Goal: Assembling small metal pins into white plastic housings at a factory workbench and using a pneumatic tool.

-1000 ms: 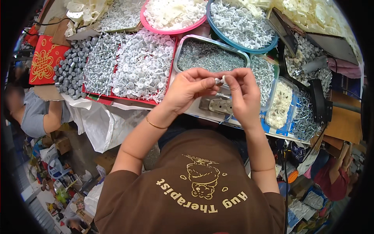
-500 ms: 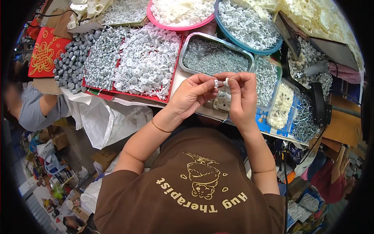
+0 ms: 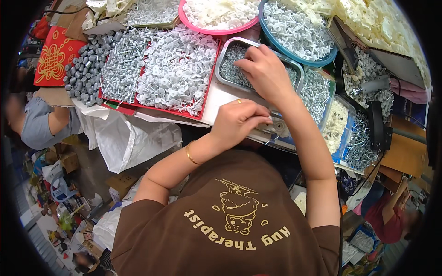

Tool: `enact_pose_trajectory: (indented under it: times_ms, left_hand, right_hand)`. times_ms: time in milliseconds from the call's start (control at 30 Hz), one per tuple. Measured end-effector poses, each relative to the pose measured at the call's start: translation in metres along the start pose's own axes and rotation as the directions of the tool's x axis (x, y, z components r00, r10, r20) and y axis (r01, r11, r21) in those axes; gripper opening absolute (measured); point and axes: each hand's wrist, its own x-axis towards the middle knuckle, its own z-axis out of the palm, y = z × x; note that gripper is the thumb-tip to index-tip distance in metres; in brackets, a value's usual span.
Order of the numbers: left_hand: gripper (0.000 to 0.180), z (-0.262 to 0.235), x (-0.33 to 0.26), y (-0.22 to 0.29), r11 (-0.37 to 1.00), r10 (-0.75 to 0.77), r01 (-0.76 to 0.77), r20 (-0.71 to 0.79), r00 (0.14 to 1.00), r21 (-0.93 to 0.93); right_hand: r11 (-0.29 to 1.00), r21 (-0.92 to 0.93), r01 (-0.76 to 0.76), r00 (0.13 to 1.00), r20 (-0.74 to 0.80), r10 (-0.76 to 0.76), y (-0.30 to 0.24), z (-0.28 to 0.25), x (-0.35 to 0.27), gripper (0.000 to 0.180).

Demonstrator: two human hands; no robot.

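Observation:
My left hand (image 3: 241,120) is closed in a pinch in front of the metal tray, beside its near edge. A small white plastic piece (image 3: 268,119) pokes out at its fingertips; most of it is hidden. Over the rectangular metal tray (image 3: 218,73) hangs my right hand (image 3: 266,70), fingers bent downward and somewhat apart. Its fingertips are at the small silver screws (image 3: 229,62) inside, and no held piece shows. Just right of my left fingertips, a pale fixture with round holes (image 3: 277,125) lies at the table edge.
Left of the tray, a red box (image 3: 201,108) holds white-headed nail clips (image 3: 172,69) and loose nails (image 3: 120,64). Grey metal cylinders (image 3: 87,69) lie beyond. A pink basin (image 3: 221,31) and a blue basin (image 3: 299,59) stand behind. Plastic tubs (image 3: 335,115) line the right.
My hands have parted. The right one has left the small white pieces held between both hands and moved up over the screw tray. My left hand has dropped slightly, keeping a white piece.

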Motion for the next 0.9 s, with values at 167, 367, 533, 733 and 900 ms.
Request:
enact_pose_trajectory:
  times_ms: [167, 367, 533, 733, 900]
  left_hand:
    - [0.011, 0.007, -0.002, -0.01, 0.984, 0.109, -0.107, -0.007, 0.994, 0.14]
    - [0.012, 0.006, 0.002, -0.01, 0.946, 0.163, -0.188, 0.113, 0.98, 0.264]
    - [0.016, 0.011, -0.001, -0.006, 0.938, 0.153, -0.182, 0.12, 0.981, 0.296]
    - [0.009, -0.059, 0.048, -0.02, 0.85, 0.141, -0.058, -0.121, 0.983, 0.523]
    - [0.03, -0.231, 0.144, -0.104, 0.007, 0.197, 0.454, -0.447, 0.873, 0.891]
  right_hand:
    - [0.986, -0.119, 0.117, 0.991, 0.076, -0.108, 0.003, 0.009, 0.004, 0.01]
    - [0.981, 0.086, -0.174, 0.983, -0.04, 0.178, -0.005, -0.019, -0.026, 0.01]
    - [0.934, 0.049, -0.353, 0.932, -0.062, 0.356, 0.004, -0.034, -0.046, 0.007]
    - [0.947, 0.032, -0.321, 0.933, -0.162, 0.321, 0.011, -0.033, -0.06, 0.006]
    - [0.93, 0.036, -0.366, 0.925, -0.092, 0.368, 0.01, -0.028, -0.049, 0.012]
